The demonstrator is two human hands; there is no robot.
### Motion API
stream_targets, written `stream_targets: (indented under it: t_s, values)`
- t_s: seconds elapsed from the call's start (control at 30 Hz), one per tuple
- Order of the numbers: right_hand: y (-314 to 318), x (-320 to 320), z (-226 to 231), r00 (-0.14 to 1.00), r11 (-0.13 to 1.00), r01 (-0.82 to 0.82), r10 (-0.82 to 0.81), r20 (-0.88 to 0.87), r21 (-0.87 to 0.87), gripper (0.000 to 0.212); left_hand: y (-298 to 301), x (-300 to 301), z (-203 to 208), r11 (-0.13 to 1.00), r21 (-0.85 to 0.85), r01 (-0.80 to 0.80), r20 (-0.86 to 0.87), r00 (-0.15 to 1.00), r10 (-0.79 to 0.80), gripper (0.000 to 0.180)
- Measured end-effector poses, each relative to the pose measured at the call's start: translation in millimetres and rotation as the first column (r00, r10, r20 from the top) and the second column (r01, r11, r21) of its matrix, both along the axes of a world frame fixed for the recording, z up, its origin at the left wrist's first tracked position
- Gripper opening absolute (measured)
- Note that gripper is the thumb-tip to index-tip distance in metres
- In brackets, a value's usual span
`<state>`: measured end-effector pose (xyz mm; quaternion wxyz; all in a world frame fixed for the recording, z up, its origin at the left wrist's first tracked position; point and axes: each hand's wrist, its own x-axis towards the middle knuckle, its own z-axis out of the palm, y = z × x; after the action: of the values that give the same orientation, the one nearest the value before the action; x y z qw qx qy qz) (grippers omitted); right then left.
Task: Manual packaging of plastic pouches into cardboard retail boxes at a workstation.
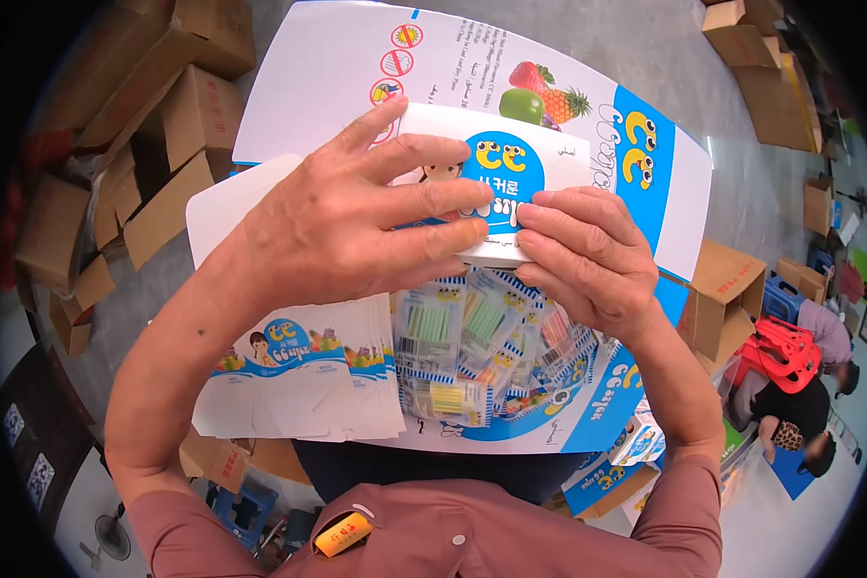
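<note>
A small white and blue carton [561, 171] with cartoon eyes and a printed girl is between my two hands, over a large printed cardboard sheet. My left hand [342, 217] lies across its left part, fingers spread over the top face and holding it. My right hand [592, 250] grips its near right corner, the fingertips bent onto the face. Just below the carton lie several clear and blue sachets [482, 323] with coloured sticks inside. To their left is a stack of flat, unfolded cartons [299, 390]. The carton's underside is hidden.
The large printed sheet [308, 91] spreads over the work surface. Brown boxes [197, 120] pile up at the far left, and more open boxes [727, 284] stand at the right. A red plastic stool [780, 354] and other people [790, 405] are farther right.
</note>
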<state>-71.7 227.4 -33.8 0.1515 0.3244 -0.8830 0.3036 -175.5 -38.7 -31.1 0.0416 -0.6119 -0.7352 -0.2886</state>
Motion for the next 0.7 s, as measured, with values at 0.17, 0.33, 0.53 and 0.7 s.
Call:
stream_targets:
  t_s: [0.17, 0.33, 0.53, 0.7]
  values:
    - [0.4, 1.1, 4.6, 1.0, 1.0, -0.005, 0.005, 0.004, 0.003, 0.035, -1.4, 2.6, -8.6, 0.999, 0.031, -0.013, -0.095, 0.995, 0.016, 0.042]
    - [4.1, 0.0, 2.3, 0.999, 0.999, -0.034, 0.034, 0.005, -0.013, 0.035, -3.1, 3.9, -8.8, 0.999, 0.02, -0.038, -0.092, 0.995, 0.04, 0.039]
    - [5.2, -0.7, 4.0, 0.999, 1.0, -0.029, 0.029, -0.043, 0.004, 0.036, -2.5, -2.0, -4.6, 1.0, -0.006, -0.025, -0.103, 0.994, 0.024, 0.04]
    - [2.4, 2.2, 1.3, 0.999, 1.0, -0.023, 0.022, -0.028, -0.018, 0.036, -7.8, -1.3, -4.5, 0.999, -0.047, -0.026, -0.035, 0.999, 0.024, 0.05]
